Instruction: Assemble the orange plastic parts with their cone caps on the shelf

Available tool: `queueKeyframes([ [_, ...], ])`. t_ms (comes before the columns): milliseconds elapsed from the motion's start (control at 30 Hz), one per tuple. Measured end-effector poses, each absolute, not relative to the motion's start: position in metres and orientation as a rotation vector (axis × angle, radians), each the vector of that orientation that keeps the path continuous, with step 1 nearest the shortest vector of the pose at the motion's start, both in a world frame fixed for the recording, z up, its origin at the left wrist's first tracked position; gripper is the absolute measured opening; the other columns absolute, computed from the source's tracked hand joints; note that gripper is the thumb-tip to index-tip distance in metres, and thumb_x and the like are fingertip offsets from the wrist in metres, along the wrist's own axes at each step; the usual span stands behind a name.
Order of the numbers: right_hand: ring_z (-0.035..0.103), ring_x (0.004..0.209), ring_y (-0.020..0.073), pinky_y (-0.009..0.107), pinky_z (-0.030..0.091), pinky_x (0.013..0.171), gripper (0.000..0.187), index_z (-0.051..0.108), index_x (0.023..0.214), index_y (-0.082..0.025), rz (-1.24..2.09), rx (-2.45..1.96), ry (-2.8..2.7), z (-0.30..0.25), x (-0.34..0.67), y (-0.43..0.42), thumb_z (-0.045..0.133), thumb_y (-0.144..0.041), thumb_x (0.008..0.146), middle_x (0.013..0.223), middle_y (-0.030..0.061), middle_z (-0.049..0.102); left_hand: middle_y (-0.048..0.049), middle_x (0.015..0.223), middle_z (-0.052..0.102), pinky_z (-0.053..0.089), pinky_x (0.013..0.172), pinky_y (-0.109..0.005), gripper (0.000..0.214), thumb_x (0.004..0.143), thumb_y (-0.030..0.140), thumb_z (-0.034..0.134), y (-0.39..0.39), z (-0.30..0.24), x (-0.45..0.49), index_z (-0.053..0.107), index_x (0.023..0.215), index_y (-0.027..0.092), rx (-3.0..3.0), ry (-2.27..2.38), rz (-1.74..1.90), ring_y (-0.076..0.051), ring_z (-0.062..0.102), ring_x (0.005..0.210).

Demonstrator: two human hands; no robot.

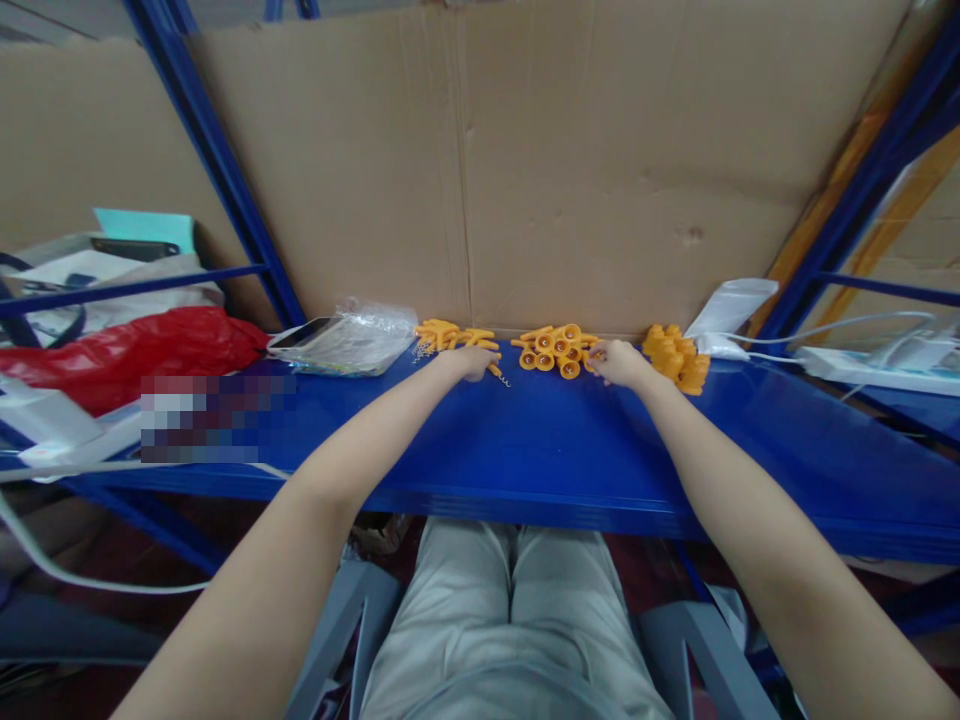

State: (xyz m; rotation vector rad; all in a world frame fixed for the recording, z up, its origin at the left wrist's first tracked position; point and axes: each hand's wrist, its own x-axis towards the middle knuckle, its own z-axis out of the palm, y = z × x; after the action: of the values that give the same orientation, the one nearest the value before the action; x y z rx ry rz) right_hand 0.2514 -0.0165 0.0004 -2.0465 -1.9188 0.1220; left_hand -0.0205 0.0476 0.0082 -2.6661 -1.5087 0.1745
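My left hand (476, 363) reaches to the back of the blue shelf, its fingers closed at an orange piece with a metal spiral (496, 371) like a corkscrew. Behind and left of it lies a pile of similar orange spiral pieces (448, 335). To the right, a stack of orange cup-shaped pieces (561, 346) has its round openings facing me. My right hand (616, 363) is at the right end of this stack, fingers bent around an orange piece (595, 357) that they partly hide. Just beyond that hand sits a cluster of notched orange pieces (676, 358).
A blue shelf (517, 440) runs beneath everything, backed by a cardboard sheet (570, 180). Clear plastic packaging (360, 338) and a red bag (150, 345) lie left. A white pouch (731, 310), cables and a power strip (877, 368) are right. Blue posts (217, 160) flank the workspace.
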Motion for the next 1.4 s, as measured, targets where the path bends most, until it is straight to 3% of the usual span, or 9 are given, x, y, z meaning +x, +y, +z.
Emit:
queueKeyframes([
  [133, 0.069, 0.054, 0.0131, 0.020, 0.053, 0.061, 0.030, 0.072, 0.118, -0.014, 0.128, -2.047, -1.911, 0.001, 0.250, -0.018, 0.057, -0.019, 0.093, 0.086, 0.0081, 0.078, -0.0082, 0.140, 0.063, 0.046, 0.105, -0.033, 0.065, 0.074, 0.004, 0.057, 0.032, 0.014, -0.026, 0.062, 0.134, 0.027, -2.609, -1.592, 0.309, -0.025, 0.059, 0.127],
  [300, 0.069, 0.054, 0.0125, 0.019, 0.053, 0.061, 0.031, 0.071, 0.120, -0.015, 0.122, -2.042, -1.904, -0.001, 0.250, -0.017, 0.057, -0.019, 0.092, 0.085, 0.0067, 0.078, -0.0112, 0.135, 0.066, 0.048, 0.101, -0.029, 0.053, 0.078, 0.007, 0.054, 0.016, 0.010, -0.030, 0.066, 0.128, 0.020, -2.584, -1.677, 0.167, -0.025, 0.062, 0.124],
  [533, 0.068, 0.053, 0.0127, 0.019, 0.053, 0.060, 0.026, 0.073, 0.112, -0.015, 0.104, -2.030, -1.934, -0.004, 0.254, -0.013, 0.056, -0.019, 0.093, 0.082, 0.0062, 0.078, -0.0081, 0.103, 0.075, 0.056, 0.076, -0.026, 0.032, 0.084, 0.024, 0.057, 0.005, 0.009, -0.039, 0.068, 0.114, 0.018, -2.621, -1.934, -0.032, -0.022, 0.073, 0.088],
  [700, 0.068, 0.053, 0.0132, 0.020, 0.053, 0.059, 0.025, 0.073, 0.111, -0.014, 0.111, -2.027, -1.933, -0.003, 0.253, -0.015, 0.057, -0.019, 0.093, 0.083, 0.0082, 0.078, -0.0080, 0.096, 0.075, 0.058, 0.061, -0.027, 0.037, 0.087, 0.022, 0.057, 0.003, 0.010, -0.041, 0.059, 0.124, 0.019, -2.599, -2.156, -0.247, -0.020, 0.073, 0.073],
  [867, 0.069, 0.053, 0.0140, 0.020, 0.053, 0.059, 0.025, 0.074, 0.110, -0.014, 0.121, -2.026, -1.915, -0.001, 0.251, -0.017, 0.057, -0.019, 0.092, 0.081, 0.0074, 0.078, -0.0095, 0.095, 0.076, 0.059, 0.062, -0.026, 0.036, 0.092, 0.015, 0.057, 0.001, 0.010, -0.039, 0.053, 0.127, 0.017, -2.617, -2.198, -0.492, -0.019, 0.073, 0.075],
  [1067, 0.071, 0.059, 0.0155, 0.022, 0.054, 0.062, 0.029, 0.074, 0.115, -0.014, 0.114, -2.030, -1.911, -0.001, 0.253, -0.016, 0.057, -0.021, 0.092, 0.085, 0.0082, 0.078, -0.0085, 0.094, 0.076, 0.058, 0.064, -0.025, 0.039, 0.092, 0.025, 0.067, 0.008, 0.005, -0.036, 0.050, 0.126, 0.017, -2.572, -2.196, -0.750, -0.017, 0.074, 0.075],
  [1167, 0.075, 0.078, 0.0186, 0.024, 0.055, 0.074, 0.029, 0.075, 0.114, -0.016, -0.004, -2.026, -1.918, 0.001, 0.256, -0.017, 0.058, -0.021, 0.091, 0.091, 0.0086, 0.079, -0.0094, 0.096, 0.076, 0.059, 0.071, -0.028, 0.038, 0.091, 0.028, 0.068, 0.009, 0.003, -0.035, 0.053, 0.124, 0.016, -2.549, -2.136, -0.727, -0.020, 0.075, 0.082],
  [1267, 0.072, 0.102, 0.0245, 0.030, 0.053, 0.087, 0.032, 0.075, 0.116, -0.017, -0.180, -2.033, -1.835, 0.008, 0.260, -0.022, 0.053, -0.022, 0.093, 0.110, 0.0135, 0.076, -0.0117, 0.100, 0.076, 0.059, 0.079, -0.032, 0.040, 0.088, 0.029, 0.071, 0.008, 0.003, -0.033, 0.056, 0.121, 0.014, -2.532, -2.071, -0.651, -0.023, 0.074, 0.091],
  [1400, 0.067, 0.112, 0.0329, 0.040, 0.051, 0.092, 0.037, 0.073, 0.114, -0.008, -0.401, -2.192, -1.525, 0.020, 0.272, -0.031, 0.043, -0.020, 0.096, 0.113, 0.0246, 0.072, -0.0115, 0.101, 0.075, 0.058, 0.084, -0.033, 0.042, 0.086, 0.029, 0.072, 0.006, 0.004, -0.033, 0.057, 0.121, 0.012, -2.536, -2.030, -0.625, -0.024, 0.074, 0.094],
])
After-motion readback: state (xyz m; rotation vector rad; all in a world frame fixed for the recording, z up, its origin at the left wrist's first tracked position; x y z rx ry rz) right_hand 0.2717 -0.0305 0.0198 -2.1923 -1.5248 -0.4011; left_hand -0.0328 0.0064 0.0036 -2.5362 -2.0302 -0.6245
